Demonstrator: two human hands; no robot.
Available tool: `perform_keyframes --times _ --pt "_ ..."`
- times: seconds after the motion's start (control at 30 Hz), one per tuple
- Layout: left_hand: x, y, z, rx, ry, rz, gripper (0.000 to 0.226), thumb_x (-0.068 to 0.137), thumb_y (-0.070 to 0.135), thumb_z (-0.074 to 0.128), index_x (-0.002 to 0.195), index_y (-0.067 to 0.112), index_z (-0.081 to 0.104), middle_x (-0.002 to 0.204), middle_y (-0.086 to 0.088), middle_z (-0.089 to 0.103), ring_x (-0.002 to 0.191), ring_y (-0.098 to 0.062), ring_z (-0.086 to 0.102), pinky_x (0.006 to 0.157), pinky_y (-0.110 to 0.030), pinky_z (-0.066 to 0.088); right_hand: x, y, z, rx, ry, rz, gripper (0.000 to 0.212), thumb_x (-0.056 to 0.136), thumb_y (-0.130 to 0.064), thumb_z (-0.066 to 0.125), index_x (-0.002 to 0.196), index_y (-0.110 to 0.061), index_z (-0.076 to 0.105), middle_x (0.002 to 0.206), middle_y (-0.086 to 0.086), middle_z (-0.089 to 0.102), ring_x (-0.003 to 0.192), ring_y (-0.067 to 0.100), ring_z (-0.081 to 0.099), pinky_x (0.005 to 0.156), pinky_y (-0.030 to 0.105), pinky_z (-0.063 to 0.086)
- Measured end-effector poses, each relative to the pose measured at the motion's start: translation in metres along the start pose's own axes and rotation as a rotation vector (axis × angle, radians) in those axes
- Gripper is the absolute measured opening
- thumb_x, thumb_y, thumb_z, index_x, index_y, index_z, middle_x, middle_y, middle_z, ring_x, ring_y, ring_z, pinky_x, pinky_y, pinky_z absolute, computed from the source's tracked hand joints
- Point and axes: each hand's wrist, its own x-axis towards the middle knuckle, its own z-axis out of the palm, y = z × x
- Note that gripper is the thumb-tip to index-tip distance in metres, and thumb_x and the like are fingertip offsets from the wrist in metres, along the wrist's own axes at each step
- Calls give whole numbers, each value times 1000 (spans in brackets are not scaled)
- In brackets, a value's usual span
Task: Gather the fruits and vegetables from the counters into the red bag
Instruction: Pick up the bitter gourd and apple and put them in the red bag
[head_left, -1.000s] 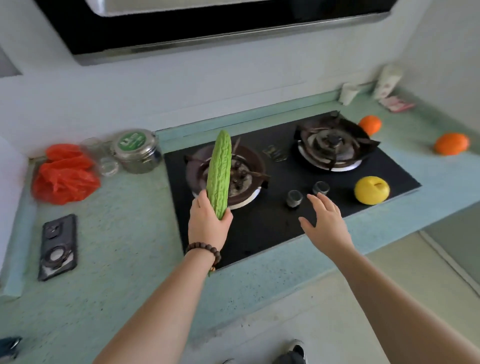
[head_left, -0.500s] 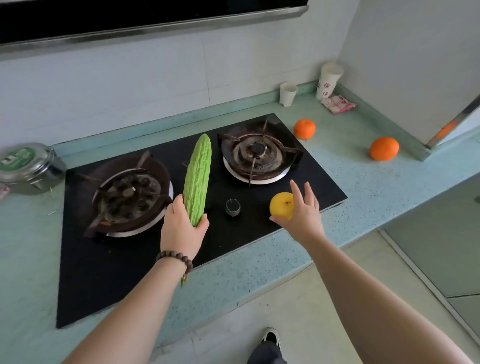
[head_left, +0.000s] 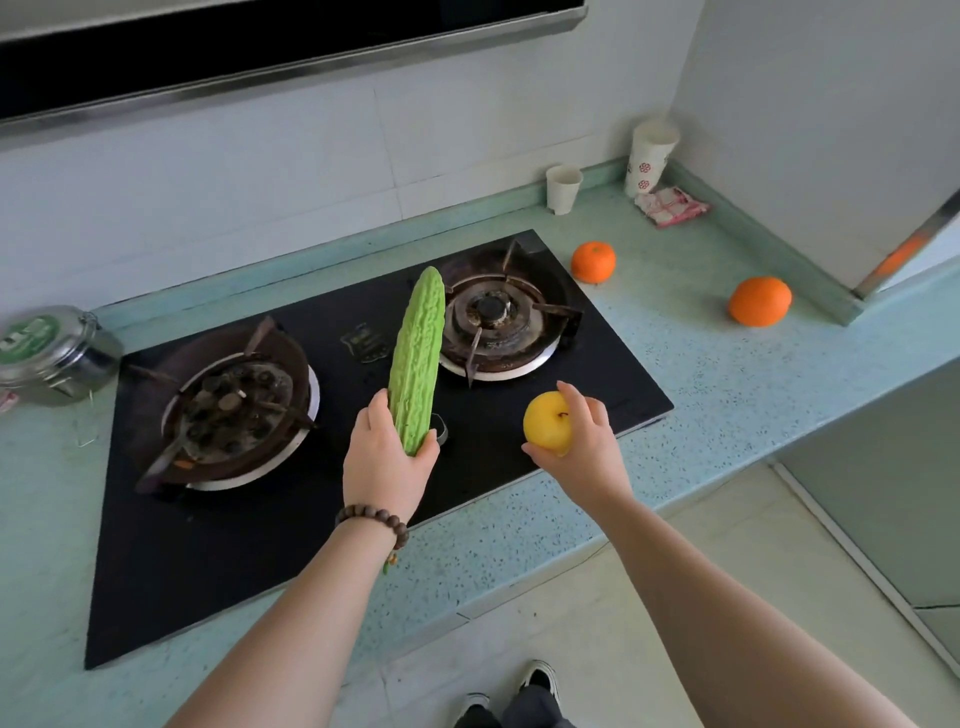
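Hands (head_left: 387, 462): bumpy gourd (head_left: 417, 358), yellow apple (head_left: 546, 419)

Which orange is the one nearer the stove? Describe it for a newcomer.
Start at the black stove and go to its far right corner. The orange sits on the green counter just beyond it. The other orange is larger, farther right, near the wall's edge.

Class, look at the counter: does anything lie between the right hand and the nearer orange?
Nothing visible does. From the right hand, already holding the yellow apple, bare stove glass and counter lead to the nearer orange.
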Motion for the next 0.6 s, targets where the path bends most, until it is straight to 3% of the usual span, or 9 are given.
perform_keyframes --times 0.3,0.47,0.6 --pt "-19 67 31 -112 -131 247 68 78 34 70 133 9 38 114 -9 53 90 -23 60 62 -27 45 -54 23 -73 72 287 121 83 70 -38 78 136 -31 29 136 0 39 115 24 48 84 33 42" --pt "-46 106 58 -174 -265 385 66 79 33 69 133 10 38 115 -11 53 93 -28 59 69 -35 50 -112 56 -109 55 486 266 83 67 -35 80 135 -27 33 133 1 42 114 23 48 88 33 41" --pt "-78 137 80 -210 -374 505 64 79 33 68 131 10 39 111 -10 54 88 -27 60 65 -35 51 -166 85 -132 40 628 406 83 66 -34 81 135 -26 35 131 2 43 114 24 48 88 32 40"
